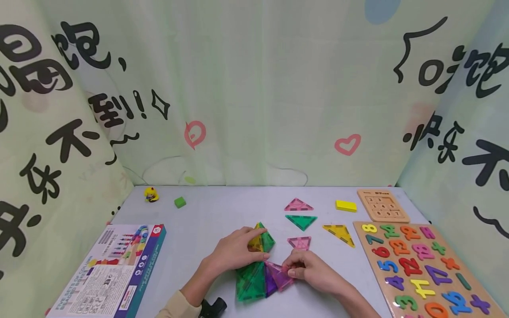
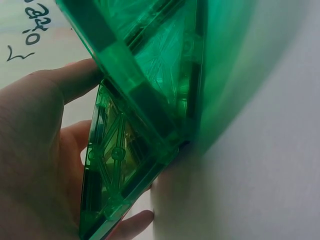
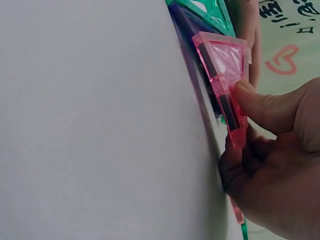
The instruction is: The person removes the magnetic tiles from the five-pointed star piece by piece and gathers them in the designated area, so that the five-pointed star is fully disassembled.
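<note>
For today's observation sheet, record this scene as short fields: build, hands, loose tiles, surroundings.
Build: translucent green, yellow and purple tiles
Left hand: grips its yellow-and-green far end
Right hand: pinches a pink tile beside the purple part; whether attached, unclear
Lying loose: two pink tiles, green triangle, yellow triangle
Left side: printed box
Right side: colourful number board
Back: toy figure, green block, yellow block, small wooden board

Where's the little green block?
In the head view, the green block is toward the back left of the table, just right of the yellow toy.
</note>
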{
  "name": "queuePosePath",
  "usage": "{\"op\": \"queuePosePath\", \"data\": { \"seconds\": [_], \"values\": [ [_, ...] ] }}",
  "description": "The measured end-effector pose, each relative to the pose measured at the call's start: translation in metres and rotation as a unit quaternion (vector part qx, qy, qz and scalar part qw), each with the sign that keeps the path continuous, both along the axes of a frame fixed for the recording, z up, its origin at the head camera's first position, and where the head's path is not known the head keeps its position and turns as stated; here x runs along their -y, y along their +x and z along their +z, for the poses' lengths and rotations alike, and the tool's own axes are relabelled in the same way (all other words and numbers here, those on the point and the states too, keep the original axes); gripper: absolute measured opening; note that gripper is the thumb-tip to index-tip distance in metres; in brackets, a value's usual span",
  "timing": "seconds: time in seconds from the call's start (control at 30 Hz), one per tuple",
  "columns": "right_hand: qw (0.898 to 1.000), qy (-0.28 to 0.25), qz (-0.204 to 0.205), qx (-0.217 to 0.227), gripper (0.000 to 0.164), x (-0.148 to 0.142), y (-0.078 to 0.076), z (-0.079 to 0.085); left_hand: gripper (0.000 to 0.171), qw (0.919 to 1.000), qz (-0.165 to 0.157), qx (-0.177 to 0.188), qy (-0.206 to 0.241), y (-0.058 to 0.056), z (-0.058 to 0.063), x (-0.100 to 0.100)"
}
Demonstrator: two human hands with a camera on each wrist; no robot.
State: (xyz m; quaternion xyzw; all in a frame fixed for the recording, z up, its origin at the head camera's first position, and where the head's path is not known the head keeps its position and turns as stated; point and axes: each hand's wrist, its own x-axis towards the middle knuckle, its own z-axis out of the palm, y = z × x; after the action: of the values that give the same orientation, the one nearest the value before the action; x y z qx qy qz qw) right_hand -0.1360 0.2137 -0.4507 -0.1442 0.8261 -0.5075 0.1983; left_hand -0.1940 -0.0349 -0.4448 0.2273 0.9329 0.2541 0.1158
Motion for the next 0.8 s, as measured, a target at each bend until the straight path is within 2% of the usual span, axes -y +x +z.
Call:
{"op": "queuePosePath", "data": {
  "seconds": [0.3, 0.5, 0.57, 0.63, 0.8],
  "values": [
    [0.999, 0.013, -0.024, -0.032, 0.013, -0.007, 0.002, 0.007, 0.068, 1.0000, -0.002, 0.001, -0.001, -0.001, 0.000, 0.001],
    [0.998, 0.024, -0.049, -0.028, 0.015, -0.024, 0.005, 0.018, 0.069, 1.0000, 0.000, 0.007, -0.002, 0.000, 0.001, 0.000],
    [0.997, 0.036, -0.071, -0.022, 0.018, -0.033, 0.005, 0.022, 0.069, 1.0000, 0.000, 0.008, 0.000, 0.000, 0.001, 0.000],
    [0.992, 0.061, -0.109, -0.014, 0.019, -0.042, 0.005, 0.027, 0.069, 1.0000, 0.001, 0.009, 0.001, 0.000, 0.001, 0.000],
    [0.968, 0.137, -0.212, -0.006, 0.020, -0.065, 0.001, 0.033, 0.068, 1.0000, 0.001, 0.008, 0.002, -0.001, -0.001, 0.000]
  ]
}}
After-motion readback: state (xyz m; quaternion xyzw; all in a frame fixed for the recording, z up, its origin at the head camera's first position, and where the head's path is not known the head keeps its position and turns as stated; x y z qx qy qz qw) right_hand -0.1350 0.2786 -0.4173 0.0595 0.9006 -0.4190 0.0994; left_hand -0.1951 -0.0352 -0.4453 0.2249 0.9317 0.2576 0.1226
